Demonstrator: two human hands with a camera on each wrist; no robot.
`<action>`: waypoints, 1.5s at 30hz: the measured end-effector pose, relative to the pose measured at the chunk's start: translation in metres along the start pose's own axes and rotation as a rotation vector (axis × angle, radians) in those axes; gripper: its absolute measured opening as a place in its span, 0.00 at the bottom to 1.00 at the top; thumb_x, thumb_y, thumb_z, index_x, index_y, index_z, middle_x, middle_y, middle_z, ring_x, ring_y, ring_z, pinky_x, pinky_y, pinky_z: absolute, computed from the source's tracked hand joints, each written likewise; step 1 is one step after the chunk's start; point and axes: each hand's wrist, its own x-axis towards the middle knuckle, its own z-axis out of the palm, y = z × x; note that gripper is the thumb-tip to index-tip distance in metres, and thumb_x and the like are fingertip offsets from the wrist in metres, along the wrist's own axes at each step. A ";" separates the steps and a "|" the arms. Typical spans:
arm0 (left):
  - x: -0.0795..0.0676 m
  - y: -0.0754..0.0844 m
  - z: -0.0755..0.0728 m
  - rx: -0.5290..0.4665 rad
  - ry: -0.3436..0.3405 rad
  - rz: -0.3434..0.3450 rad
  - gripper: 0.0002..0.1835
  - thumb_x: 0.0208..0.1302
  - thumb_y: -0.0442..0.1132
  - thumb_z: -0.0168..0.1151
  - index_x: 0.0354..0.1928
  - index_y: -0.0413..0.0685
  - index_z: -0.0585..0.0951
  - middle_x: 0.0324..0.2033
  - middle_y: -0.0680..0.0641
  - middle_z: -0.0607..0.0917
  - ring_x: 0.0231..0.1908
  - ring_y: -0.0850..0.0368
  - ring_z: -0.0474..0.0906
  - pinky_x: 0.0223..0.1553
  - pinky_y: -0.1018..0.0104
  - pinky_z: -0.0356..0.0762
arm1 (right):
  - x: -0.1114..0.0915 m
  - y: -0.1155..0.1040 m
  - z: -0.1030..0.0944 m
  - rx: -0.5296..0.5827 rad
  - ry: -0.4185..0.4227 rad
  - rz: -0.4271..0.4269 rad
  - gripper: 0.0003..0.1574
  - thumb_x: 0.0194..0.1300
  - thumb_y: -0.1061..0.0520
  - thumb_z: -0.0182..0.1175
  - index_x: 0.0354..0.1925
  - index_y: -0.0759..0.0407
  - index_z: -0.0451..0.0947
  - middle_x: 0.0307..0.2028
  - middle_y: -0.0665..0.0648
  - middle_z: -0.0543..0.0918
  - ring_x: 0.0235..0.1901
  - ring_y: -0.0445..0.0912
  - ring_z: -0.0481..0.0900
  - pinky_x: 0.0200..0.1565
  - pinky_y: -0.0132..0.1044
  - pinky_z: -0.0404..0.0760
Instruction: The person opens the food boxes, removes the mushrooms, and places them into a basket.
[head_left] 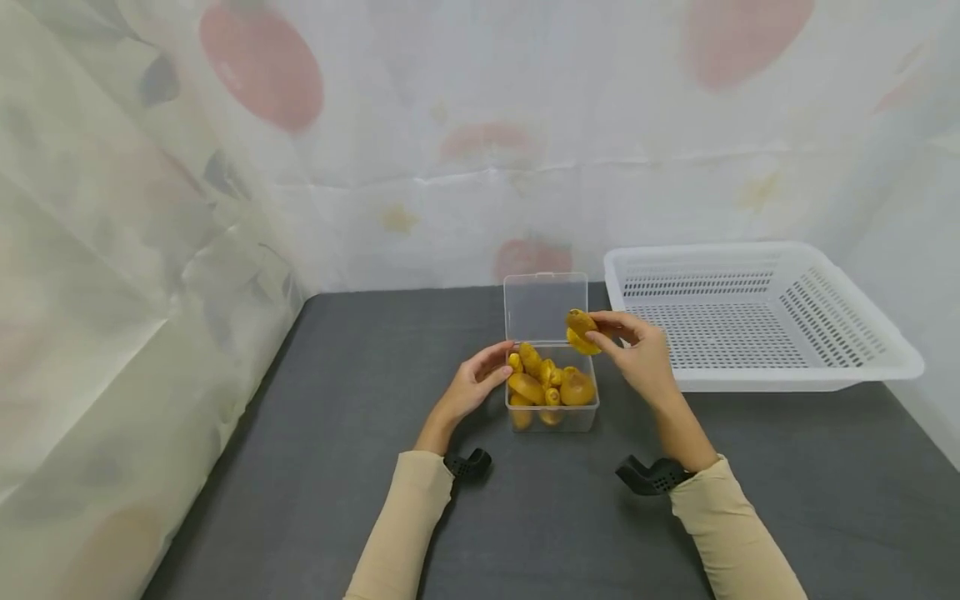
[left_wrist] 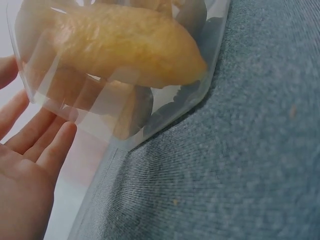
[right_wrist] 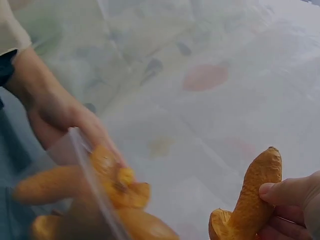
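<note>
A clear plastic box [head_left: 573,421] stands on the table with its lid [head_left: 543,304] raised at the back. Several yellow-brown, knobby root pieces resembling ginger [head_left: 527,387] fill it. My left hand [head_left: 472,383] holds the box by its left side, thumb near the rim; in the left wrist view its fingers [left_wrist: 57,147] lie against the clear wall. Above the box's back right corner, my right hand [head_left: 641,358] pinches another ginger-like root [head_left: 580,327] between thumb and fingers. The right wrist view shows this root [right_wrist: 257,182] as long and wrinkled, with a side knob.
To the right behind the box is a white perforated plastic basket [head_left: 757,383]. Dark grey cloth covers the table [head_left: 360,392]. Patterned curtains [head_left: 450,225] hang behind and at the left. Black wrist mounts [head_left: 652,477] sit on both wrists.
</note>
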 end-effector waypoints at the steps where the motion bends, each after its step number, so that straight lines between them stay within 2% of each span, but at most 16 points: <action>1: -0.001 0.000 0.000 0.002 0.001 -0.001 0.26 0.71 0.29 0.50 0.69 0.35 0.64 0.67 0.32 0.69 0.67 0.35 0.65 0.64 0.62 0.73 | 0.000 0.000 -0.003 0.012 0.011 0.009 0.16 0.57 0.71 0.65 0.46 0.74 0.81 0.39 0.46 0.87 0.38 0.21 0.80 0.45 0.15 0.77; 3: -0.002 0.001 0.001 0.015 0.002 -0.002 0.26 0.71 0.29 0.50 0.69 0.35 0.64 0.67 0.32 0.69 0.67 0.36 0.66 0.64 0.63 0.73 | 0.001 0.000 -0.011 0.047 0.034 0.031 0.16 0.57 0.72 0.64 0.46 0.76 0.80 0.38 0.34 0.83 0.39 0.21 0.80 0.46 0.15 0.77; 5: -0.003 0.001 0.001 0.027 0.005 -0.001 0.25 0.71 0.30 0.51 0.69 0.36 0.64 0.67 0.33 0.69 0.67 0.37 0.66 0.64 0.63 0.73 | 0.002 0.002 -0.020 0.062 0.066 0.057 0.17 0.58 0.72 0.63 0.47 0.77 0.79 0.38 0.27 0.81 0.39 0.21 0.80 0.45 0.14 0.77; 11: -0.004 -0.001 0.000 0.015 0.011 0.006 0.25 0.71 0.33 0.52 0.68 0.40 0.66 0.66 0.35 0.71 0.67 0.39 0.68 0.64 0.63 0.74 | 0.006 0.008 -0.047 0.041 0.178 0.193 0.19 0.59 0.69 0.64 0.48 0.78 0.78 0.32 0.26 0.81 0.35 0.21 0.80 0.40 0.14 0.78; 16: -0.005 -0.003 -0.002 -0.006 0.014 -0.002 0.25 0.71 0.33 0.52 0.68 0.40 0.67 0.66 0.35 0.72 0.67 0.39 0.68 0.63 0.65 0.74 | 0.006 0.014 -0.060 -0.015 0.163 0.296 0.23 0.60 0.64 0.65 0.51 0.78 0.77 0.30 0.26 0.79 0.32 0.21 0.80 0.38 0.14 0.77; 21: -0.004 -0.004 -0.002 0.017 0.003 -0.002 0.25 0.72 0.34 0.52 0.69 0.41 0.66 0.67 0.36 0.71 0.68 0.40 0.67 0.65 0.59 0.72 | 0.005 0.019 -0.066 -0.089 0.171 0.363 0.24 0.61 0.60 0.65 0.52 0.76 0.77 0.28 0.24 0.77 0.31 0.19 0.77 0.38 0.12 0.76; 24: -0.002 -0.003 -0.002 0.026 0.000 -0.002 0.25 0.72 0.35 0.52 0.69 0.43 0.66 0.68 0.37 0.70 0.68 0.41 0.67 0.66 0.54 0.70 | 0.005 0.019 -0.066 -0.126 0.199 0.373 0.22 0.61 0.60 0.66 0.51 0.74 0.79 0.27 0.22 0.76 0.31 0.18 0.76 0.38 0.11 0.74; 28: -0.001 -0.001 0.000 0.018 0.002 -0.006 0.25 0.72 0.35 0.52 0.69 0.42 0.66 0.68 0.37 0.70 0.68 0.41 0.67 0.66 0.51 0.69 | 0.005 0.016 -0.063 -0.158 0.198 0.321 0.20 0.60 0.60 0.67 0.48 0.72 0.81 0.27 0.22 0.77 0.32 0.17 0.76 0.38 0.10 0.73; 35: -0.002 -0.001 0.000 0.002 -0.001 0.003 0.26 0.72 0.38 0.53 0.69 0.42 0.66 0.67 0.37 0.70 0.68 0.40 0.67 0.66 0.56 0.71 | 0.002 0.009 -0.055 -0.158 0.069 0.239 0.19 0.59 0.62 0.67 0.48 0.71 0.82 0.29 0.20 0.76 0.30 0.16 0.76 0.36 0.12 0.75; 39: -0.002 -0.002 -0.001 -0.005 -0.004 0.006 0.26 0.72 0.39 0.53 0.69 0.43 0.66 0.68 0.37 0.70 0.68 0.41 0.67 0.66 0.57 0.71 | -0.003 0.003 -0.049 -0.175 0.014 0.216 0.18 0.59 0.62 0.68 0.47 0.69 0.83 0.36 0.45 0.89 0.31 0.16 0.76 0.36 0.13 0.76; 42: -0.002 -0.003 -0.001 -0.003 -0.003 0.002 0.26 0.72 0.37 0.53 0.69 0.43 0.66 0.68 0.37 0.70 0.68 0.41 0.67 0.66 0.56 0.70 | -0.007 -0.004 -0.045 -0.176 -0.029 0.197 0.18 0.58 0.63 0.67 0.47 0.69 0.82 0.42 0.69 0.87 0.32 0.16 0.77 0.36 0.14 0.76; 45: -0.001 -0.002 0.000 -0.006 -0.002 -0.005 0.25 0.72 0.35 0.52 0.69 0.42 0.66 0.68 0.37 0.70 0.69 0.41 0.66 0.67 0.54 0.69 | -0.010 -0.010 -0.040 -0.142 -0.078 0.163 0.17 0.58 0.65 0.67 0.47 0.70 0.82 0.43 0.73 0.85 0.33 0.17 0.77 0.37 0.15 0.77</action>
